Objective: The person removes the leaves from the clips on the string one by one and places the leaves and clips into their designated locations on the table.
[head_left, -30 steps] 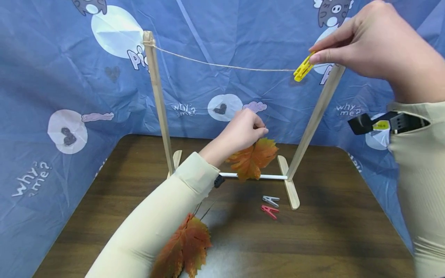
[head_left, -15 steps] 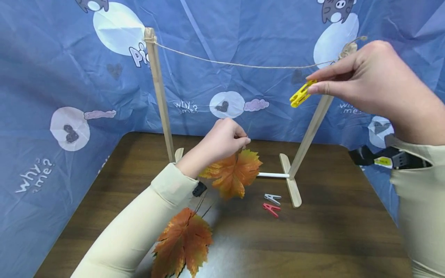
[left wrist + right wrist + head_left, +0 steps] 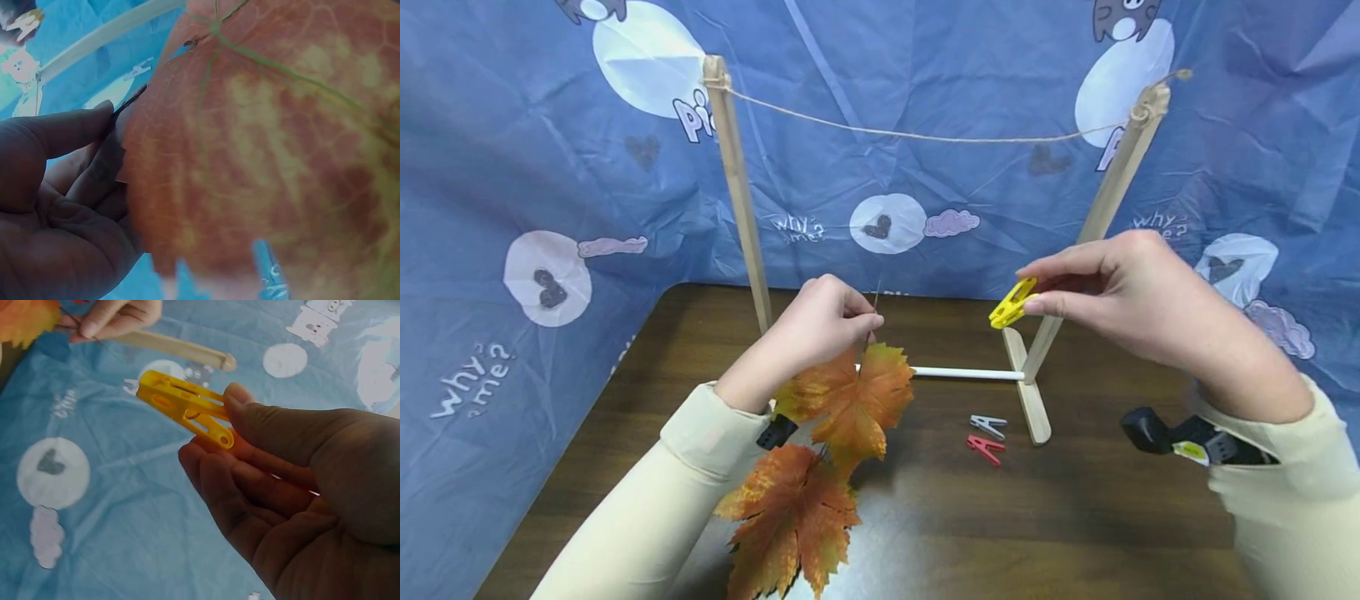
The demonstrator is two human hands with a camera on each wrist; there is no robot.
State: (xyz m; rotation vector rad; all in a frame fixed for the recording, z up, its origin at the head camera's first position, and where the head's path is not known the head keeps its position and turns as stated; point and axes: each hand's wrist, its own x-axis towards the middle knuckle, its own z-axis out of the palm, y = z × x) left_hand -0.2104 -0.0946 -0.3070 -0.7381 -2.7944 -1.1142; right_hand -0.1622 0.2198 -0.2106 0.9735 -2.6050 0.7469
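By its thin stem, my left hand [image 3: 824, 323] pinches an orange and yellow artificial leaf [image 3: 859, 400], which hangs below the fingers; in the left wrist view the leaf [image 3: 250, 144] fills much of the picture. A yellow clothespin [image 3: 1013, 303] sits between the thumb and fingertips of my right hand [image 3: 1138, 300]; the right wrist view shows the clothespin [image 3: 184, 407] pinched at its handle end. Partly beneath the held leaf, a second orange leaf [image 3: 797, 525] lies on the table. Above both hands a thin string [image 3: 925, 137] sags between two wooden posts, with nothing hanging on it.
A grey clothespin [image 3: 988, 427] and a red clothespin [image 3: 985, 448] lie on the brown table [image 3: 1075, 517]. The left post [image 3: 737, 192] and right post [image 3: 1112, 192] stand behind my hands, with a white rod [image 3: 970, 373] low between them. A printed blue cloth [image 3: 925, 50] hangs behind.
My right hand has come down from the string with the yellow clothespin. My left hand has moved left and slightly down, bringing its leaf over the one on the table.
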